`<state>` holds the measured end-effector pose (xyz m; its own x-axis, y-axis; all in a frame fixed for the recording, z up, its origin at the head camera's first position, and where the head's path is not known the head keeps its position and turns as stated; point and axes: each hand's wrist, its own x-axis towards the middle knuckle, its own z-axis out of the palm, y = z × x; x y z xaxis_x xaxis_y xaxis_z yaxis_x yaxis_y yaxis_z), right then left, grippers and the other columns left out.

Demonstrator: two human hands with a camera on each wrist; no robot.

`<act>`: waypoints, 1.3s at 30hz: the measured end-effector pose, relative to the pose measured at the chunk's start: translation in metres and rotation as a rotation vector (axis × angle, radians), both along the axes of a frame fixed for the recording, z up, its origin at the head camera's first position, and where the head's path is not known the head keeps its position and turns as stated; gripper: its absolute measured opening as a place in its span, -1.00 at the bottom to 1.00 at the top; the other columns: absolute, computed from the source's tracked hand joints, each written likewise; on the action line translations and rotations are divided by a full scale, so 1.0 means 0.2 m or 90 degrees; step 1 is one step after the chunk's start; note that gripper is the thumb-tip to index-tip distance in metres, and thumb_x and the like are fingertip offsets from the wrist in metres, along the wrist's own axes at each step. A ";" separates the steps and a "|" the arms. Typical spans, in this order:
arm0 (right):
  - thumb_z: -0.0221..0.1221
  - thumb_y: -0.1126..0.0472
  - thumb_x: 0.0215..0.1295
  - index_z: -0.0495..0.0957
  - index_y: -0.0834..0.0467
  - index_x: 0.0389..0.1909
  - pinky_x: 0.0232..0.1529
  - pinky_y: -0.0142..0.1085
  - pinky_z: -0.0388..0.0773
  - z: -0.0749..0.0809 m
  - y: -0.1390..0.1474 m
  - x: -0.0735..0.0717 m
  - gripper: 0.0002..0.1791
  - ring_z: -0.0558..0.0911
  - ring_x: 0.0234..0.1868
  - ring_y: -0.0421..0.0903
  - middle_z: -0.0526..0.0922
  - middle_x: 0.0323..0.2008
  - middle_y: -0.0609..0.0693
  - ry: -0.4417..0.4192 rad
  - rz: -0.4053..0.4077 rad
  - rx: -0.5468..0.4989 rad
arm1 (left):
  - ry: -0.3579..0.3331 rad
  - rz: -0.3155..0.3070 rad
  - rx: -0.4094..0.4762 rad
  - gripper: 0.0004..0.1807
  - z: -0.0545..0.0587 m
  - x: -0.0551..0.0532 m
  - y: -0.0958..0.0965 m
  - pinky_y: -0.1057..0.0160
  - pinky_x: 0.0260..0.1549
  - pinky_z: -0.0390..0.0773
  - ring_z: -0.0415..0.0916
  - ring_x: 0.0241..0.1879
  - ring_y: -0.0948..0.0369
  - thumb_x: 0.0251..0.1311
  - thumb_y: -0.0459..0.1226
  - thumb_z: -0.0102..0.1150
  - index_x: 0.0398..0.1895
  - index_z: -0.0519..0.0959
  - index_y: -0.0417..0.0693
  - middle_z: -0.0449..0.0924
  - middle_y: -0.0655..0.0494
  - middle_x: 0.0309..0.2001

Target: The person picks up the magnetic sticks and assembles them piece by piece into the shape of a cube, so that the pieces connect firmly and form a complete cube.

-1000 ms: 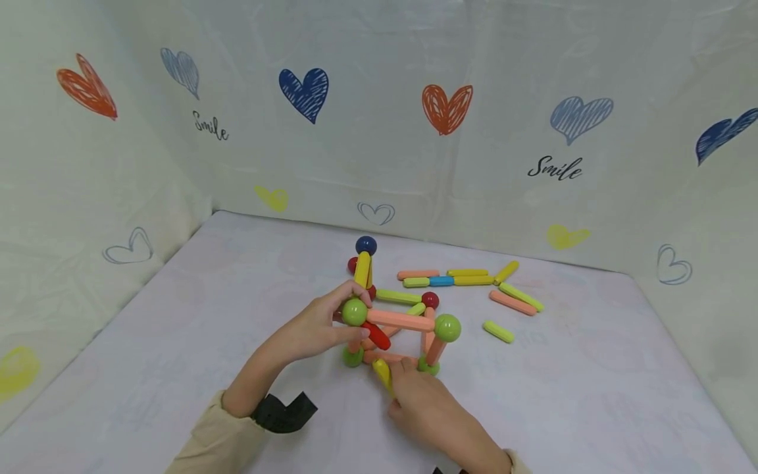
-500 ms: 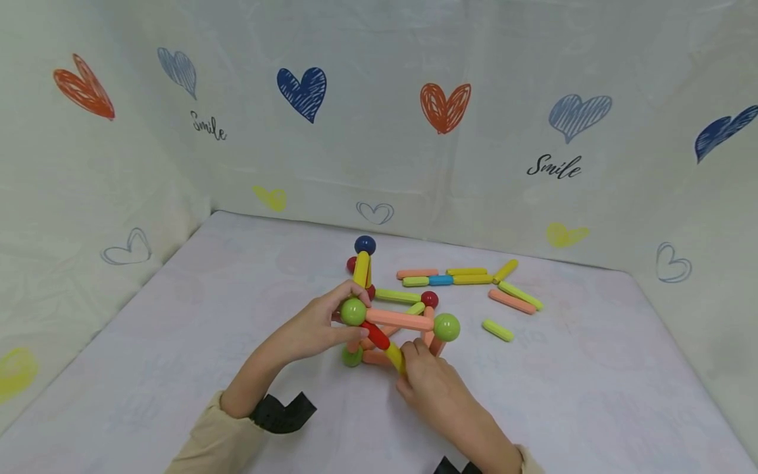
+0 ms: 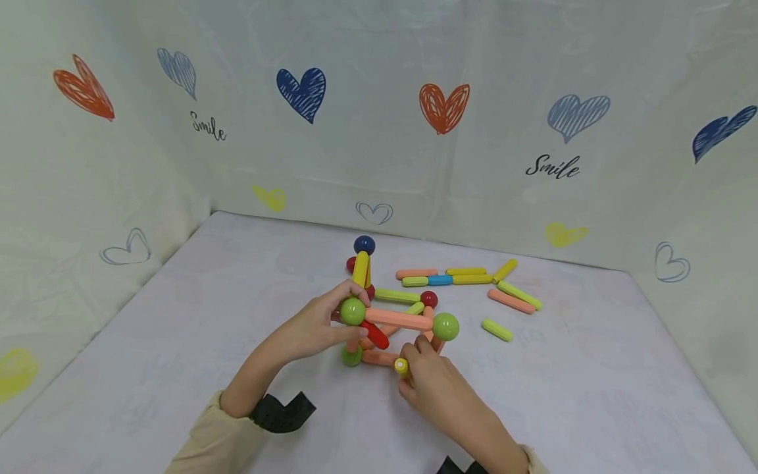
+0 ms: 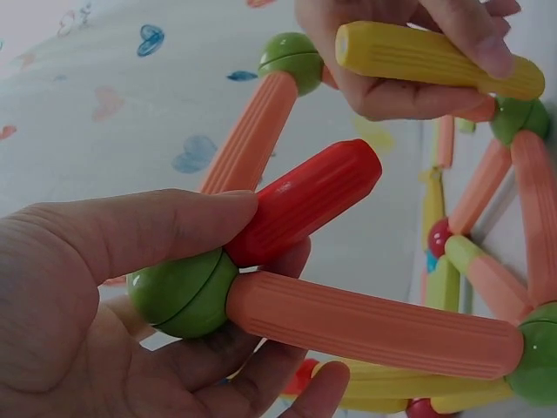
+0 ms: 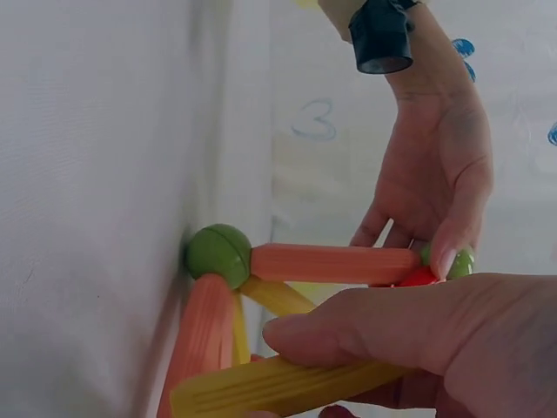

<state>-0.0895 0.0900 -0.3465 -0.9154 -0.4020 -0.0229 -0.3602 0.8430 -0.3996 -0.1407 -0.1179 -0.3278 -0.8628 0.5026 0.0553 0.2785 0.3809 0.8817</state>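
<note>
By the curled left hand [image 3: 314, 332] a green ball [image 3: 353, 311] is pinched, a red stick [image 3: 376, 336] jutting from it; the frame [image 3: 399, 320] is partly joined; a yellow stick [image 3: 401, 367], apart from the red stick, is gripped unattached by the right hand [image 3: 438, 380]; farther right, loose sticks [image 3: 472, 280] are left unused.

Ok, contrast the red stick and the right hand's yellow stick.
The red stick meets the green ball in the left hand; the yellow stick in the right hand is apart from it. In the head view, the red shows its side, the yellow its end. Both are ridged.
</note>
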 end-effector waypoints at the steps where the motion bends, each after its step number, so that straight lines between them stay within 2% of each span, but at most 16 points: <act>1: 0.29 0.30 0.01 0.50 0.25 -0.33 -0.63 -0.47 0.30 0.01 0.00 0.00 -0.80 0.33 -0.64 -0.22 0.42 -0.45 -0.01 -0.001 0.002 0.004 | -0.001 0.000 0.000 -0.66 0.00 0.00 0.00 0.07 -0.07 0.45 0.44 -0.09 0.12 0.12 -0.34 0.23 -0.09 0.34 -0.09 0.42 -0.07 0.06; 6: 0.38 0.21 -0.06 0.47 0.08 -0.46 -0.63 -0.45 0.27 0.05 0.02 0.02 -0.76 0.32 -0.64 -0.24 0.41 -0.63 -0.17 0.000 -0.001 0.057 | -0.002 0.000 -0.005 -0.66 0.00 0.00 0.00 0.07 -0.06 0.45 0.44 -0.09 0.12 0.12 -0.33 0.22 -0.09 0.33 -0.08 0.42 -0.06 0.05; 10: 0.42 0.21 -0.13 0.45 0.05 -0.51 -0.61 -0.43 0.28 0.08 0.02 0.03 -0.71 0.33 -0.62 -0.23 0.41 -0.66 -0.17 -0.005 -0.013 0.077 | -0.001 0.002 -0.008 -0.66 0.00 0.00 0.00 0.06 -0.05 0.45 0.44 -0.09 0.13 0.12 -0.33 0.22 -0.08 0.33 -0.07 0.43 -0.06 0.05; 13: 0.42 0.22 -0.11 0.53 0.08 -0.39 -0.55 -0.41 0.40 0.09 0.03 0.04 -0.73 0.41 -0.52 -0.22 0.51 -0.54 -0.13 0.011 -0.017 0.071 | -0.001 0.003 -0.008 -0.66 0.00 0.00 0.00 0.05 -0.04 0.46 0.44 -0.08 0.12 0.12 -0.33 0.22 -0.08 0.33 -0.07 0.43 -0.06 0.05; 18: 0.38 0.24 -0.02 0.53 0.16 -0.07 -0.46 -0.34 0.54 0.09 0.02 0.05 -0.57 0.51 -0.44 -0.20 0.65 -0.33 -0.02 0.025 -0.030 0.035 | 0.002 0.004 -0.007 -0.66 -0.01 0.00 0.00 0.06 -0.05 0.47 0.44 -0.08 0.11 0.12 -0.33 0.22 -0.08 0.33 -0.07 0.43 -0.06 0.04; 21: 0.34 0.26 0.02 0.50 0.20 -0.03 -0.54 -0.42 0.48 0.07 0.00 0.03 -0.56 0.47 -0.55 -0.24 0.67 -0.36 -0.01 0.014 -0.038 0.006 | 0.003 0.005 -0.008 -0.66 -0.01 0.00 0.00 0.07 -0.06 0.48 0.43 -0.08 0.11 0.12 -0.34 0.22 -0.09 0.33 -0.08 0.43 -0.06 0.03; 26: 0.29 0.29 0.09 0.52 0.21 -0.12 -0.61 -0.53 0.36 0.01 -0.01 0.01 -0.69 0.37 -0.67 -0.29 0.61 -0.50 -0.05 0.037 -0.031 -0.033 | 0.001 0.002 -0.004 -0.66 -0.01 0.00 0.00 0.06 -0.05 0.48 0.43 -0.07 0.10 0.12 -0.34 0.22 -0.08 0.33 -0.09 0.42 -0.09 0.05; 29: 0.28 0.28 0.12 0.49 0.21 -0.12 -0.58 -0.53 0.39 -0.02 -0.02 0.00 -0.70 0.37 -0.68 -0.30 0.56 -0.56 -0.07 0.062 -0.027 -0.041 | 0.008 -0.006 -0.004 -0.66 0.00 0.00 -0.01 0.05 -0.03 0.48 0.44 -0.06 0.10 0.13 -0.33 0.22 -0.08 0.33 -0.09 0.41 -0.12 0.06; 34: 0.28 0.28 0.11 0.44 0.21 -0.03 -0.46 -0.42 0.54 -0.06 -0.02 -0.02 -0.61 0.48 -0.62 -0.28 0.62 -0.47 -0.02 0.089 -0.029 -0.035 | 0.023 -0.026 -0.009 -0.65 0.01 0.00 -0.02 0.04 -0.02 0.48 0.44 -0.03 0.08 0.14 -0.30 0.22 -0.06 0.33 -0.10 0.41 -0.13 0.09; 39: 0.28 0.29 0.10 0.43 0.22 -0.05 -0.52 -0.46 0.51 -0.07 -0.03 -0.02 -0.61 0.41 -0.67 -0.30 0.57 -0.53 -0.03 0.090 -0.032 -0.031 | 0.019 -0.033 -0.007 -0.66 0.02 0.00 -0.03 0.03 0.00 0.48 0.44 -0.03 0.09 0.16 -0.29 0.20 -0.05 0.34 -0.10 0.41 -0.13 0.10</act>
